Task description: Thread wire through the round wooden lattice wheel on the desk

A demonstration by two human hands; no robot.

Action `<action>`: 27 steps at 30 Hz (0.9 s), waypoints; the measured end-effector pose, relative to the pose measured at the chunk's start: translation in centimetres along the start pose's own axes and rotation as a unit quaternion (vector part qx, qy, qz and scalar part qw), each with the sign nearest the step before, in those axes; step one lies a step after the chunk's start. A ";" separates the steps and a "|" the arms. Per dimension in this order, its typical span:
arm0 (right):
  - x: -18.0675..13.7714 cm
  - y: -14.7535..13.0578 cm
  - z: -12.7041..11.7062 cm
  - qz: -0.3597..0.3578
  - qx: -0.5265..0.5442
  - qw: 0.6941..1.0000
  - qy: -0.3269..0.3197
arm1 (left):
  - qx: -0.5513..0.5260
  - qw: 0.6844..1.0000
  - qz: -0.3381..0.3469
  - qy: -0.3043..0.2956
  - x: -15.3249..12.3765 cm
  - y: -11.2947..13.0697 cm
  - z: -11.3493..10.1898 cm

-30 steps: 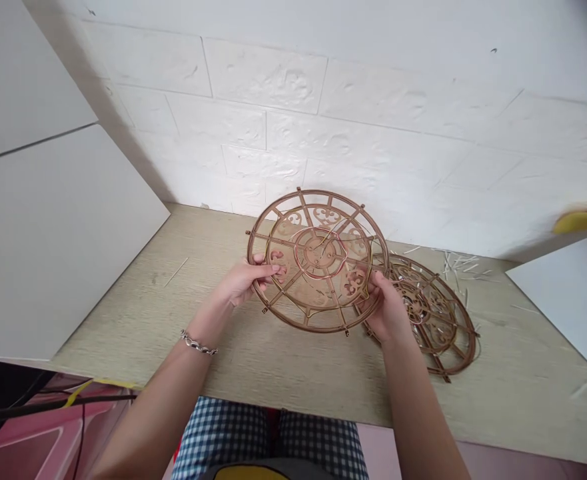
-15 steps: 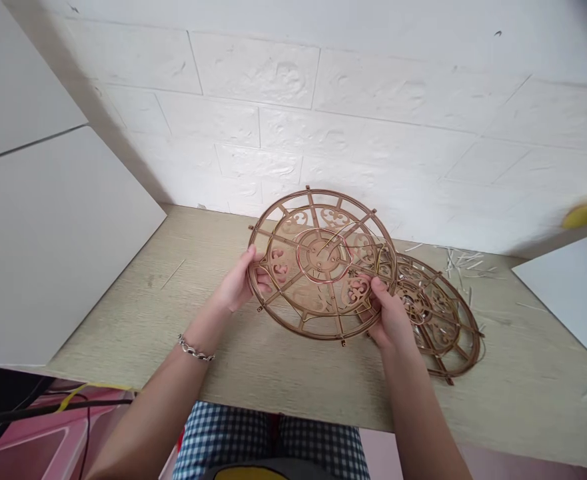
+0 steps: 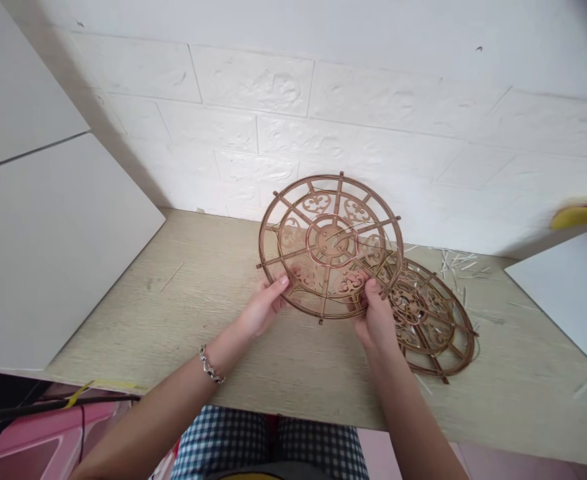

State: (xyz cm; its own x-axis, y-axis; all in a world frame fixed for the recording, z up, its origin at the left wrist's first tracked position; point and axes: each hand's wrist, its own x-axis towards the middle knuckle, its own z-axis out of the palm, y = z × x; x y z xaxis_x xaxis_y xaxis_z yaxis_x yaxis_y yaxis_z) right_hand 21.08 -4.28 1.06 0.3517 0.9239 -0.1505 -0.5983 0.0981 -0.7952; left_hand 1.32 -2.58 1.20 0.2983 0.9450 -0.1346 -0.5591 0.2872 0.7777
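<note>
A round brown openwork frame (image 3: 330, 245), with spokes, scroll ornaments and thin wires across it, is held up tilted above the table. My left hand (image 3: 266, 305) grips its lower left rim, thumb on the near face. On the lower right rim my right hand (image 3: 377, 317) is closed, its thumb also in front and its other fingers partly hidden behind. A second, similar round frame (image 3: 460, 313) lies on the table just right of my right hand. The held frame covers part of it.
Thin pale strips (image 3: 456, 261) lie scattered on the wooden table (image 3: 213, 267) at the back right. A white brick-patterned wall (image 3: 233, 133) stands behind. White panels (image 3: 68, 260) flank the table, and a yellow object (image 3: 576, 217) shows at the right. A pink container (image 3: 38, 440) sits below left.
The held frame has turned clockwise and shifted slightly right and up. My left hand has moved right and down along with it to the lower rim; my right hand has moved slightly left.
</note>
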 end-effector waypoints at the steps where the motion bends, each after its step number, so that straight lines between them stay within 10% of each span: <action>1: -0.1 0.2 0.1 0.009 -0.009 1.000 0.002 | 0.000 1.000 -0.008 0.011 -0.1 -0.1 0.3; 9: -0.5 1.3 0.7 0.012 -0.035 0.999 -0.020 | -0.007 0.996 -0.007 0.092 0.0 0.3 0.8; 14: -0.7 1.3 0.1 -0.142 -0.114 0.981 0.064 | -0.012 0.993 0.025 0.114 0.2 0.8 0.8; 17: -1.5 0.6 0.1 -0.380 -0.309 0.863 0.122 | -0.020 0.992 0.035 0.119 0.2 1.2 0.9; 22: -2.8 -0.4 2.5 -0.527 -0.606 0.592 -0.069 | -0.028 0.993 0.028 0.115 0.2 1.5 0.8; 27: -3.3 0.1 4.4 -0.508 -0.666 0.532 -0.127 | -0.018 0.994 0.030 0.106 0.2 1.3 0.7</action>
State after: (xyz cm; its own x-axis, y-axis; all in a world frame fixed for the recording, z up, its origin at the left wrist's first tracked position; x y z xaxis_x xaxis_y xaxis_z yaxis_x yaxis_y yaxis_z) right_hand 16.73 -5.69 4.07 -0.2029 0.6809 0.7037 0.9073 0.4011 -0.1265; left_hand 1.14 -2.14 2.63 0.0959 0.9714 -0.2170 -0.5993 0.2304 0.7666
